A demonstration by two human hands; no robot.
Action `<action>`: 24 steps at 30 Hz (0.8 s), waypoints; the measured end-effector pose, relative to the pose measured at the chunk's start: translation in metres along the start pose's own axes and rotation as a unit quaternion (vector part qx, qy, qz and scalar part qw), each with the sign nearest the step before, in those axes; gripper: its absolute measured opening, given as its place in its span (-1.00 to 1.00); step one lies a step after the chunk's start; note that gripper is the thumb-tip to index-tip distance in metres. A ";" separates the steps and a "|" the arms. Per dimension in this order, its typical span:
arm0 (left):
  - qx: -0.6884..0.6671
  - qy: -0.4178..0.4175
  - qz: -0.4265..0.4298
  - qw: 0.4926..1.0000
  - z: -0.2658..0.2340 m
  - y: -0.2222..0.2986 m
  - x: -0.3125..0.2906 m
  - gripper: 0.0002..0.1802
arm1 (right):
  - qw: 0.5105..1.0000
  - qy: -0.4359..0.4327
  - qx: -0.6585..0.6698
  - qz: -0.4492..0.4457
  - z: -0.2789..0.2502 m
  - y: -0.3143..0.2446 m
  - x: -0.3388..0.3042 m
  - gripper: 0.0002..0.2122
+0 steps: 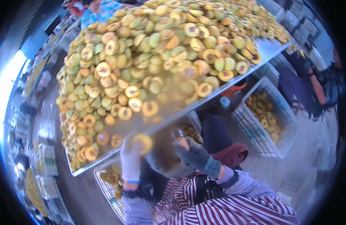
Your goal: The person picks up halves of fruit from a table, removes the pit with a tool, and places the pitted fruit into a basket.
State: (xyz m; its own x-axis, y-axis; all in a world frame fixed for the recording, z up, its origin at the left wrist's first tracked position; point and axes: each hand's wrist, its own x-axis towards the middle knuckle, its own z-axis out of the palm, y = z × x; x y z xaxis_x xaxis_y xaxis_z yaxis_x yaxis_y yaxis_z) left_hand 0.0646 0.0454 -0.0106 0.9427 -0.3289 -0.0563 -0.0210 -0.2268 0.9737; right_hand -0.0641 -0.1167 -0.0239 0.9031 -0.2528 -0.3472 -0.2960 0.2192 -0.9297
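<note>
My left hand (131, 157), white-gloved, pinches a halved yellow fruit (143, 145) just beside the near edge of the metal table (268, 48). My right hand (197, 156), dark-gloved, is curled around a blurred tool (177, 134) — exact kind indeterminable. Fruit halves (122, 80) heap the tabletop; a white crate (289, 125) containing fruit stands at right.

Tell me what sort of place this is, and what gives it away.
Probably a fruit-processing workshop: a large metal table is heaped with halved fruit, a plastic crate of fruit stands on the floor, and the worker's gloved left hand holds a piece.
</note>
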 end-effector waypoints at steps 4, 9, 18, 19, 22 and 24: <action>0.252 0.085 0.074 0.961 -0.049 -0.038 0.053 -0.62 | 0.995 -0.040 -0.015 -0.094 -0.007 0.011 0.003 -0.82; 0.627 0.135 0.172 0.748 -0.090 -0.074 0.087 -0.55 | 0.994 -0.046 0.065 0.068 0.001 -0.013 0.000 -0.82; 0.443 -0.143 0.313 0.828 0.075 0.026 0.161 -0.58 | 0.991 -0.050 0.094 0.078 -0.018 -0.002 0.015 -0.81; 0.441 -0.154 0.358 0.809 0.091 0.020 0.174 -0.58 | 0.986 -0.044 0.131 0.092 -0.021 -0.001 0.016 -0.80; 0.461 -0.140 0.385 0.787 0.127 0.004 0.204 -0.53 | 0.993 -0.038 0.073 0.089 -0.025 -0.004 0.019 -0.83; 0.485 -0.118 0.364 0.787 0.141 -0.005 0.211 -0.47 | 0.992 -0.047 0.077 0.093 -0.026 0.000 0.020 -0.85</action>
State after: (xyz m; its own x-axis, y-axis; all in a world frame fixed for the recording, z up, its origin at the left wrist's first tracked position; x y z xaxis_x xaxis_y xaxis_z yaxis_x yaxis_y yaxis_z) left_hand 0.2161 -0.1522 -0.0583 0.4786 -0.8297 0.2872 -0.8780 -0.4552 0.1480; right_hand -0.0541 -0.1467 -0.0339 0.8646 -0.1074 -0.4908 -0.4151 0.3975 -0.8183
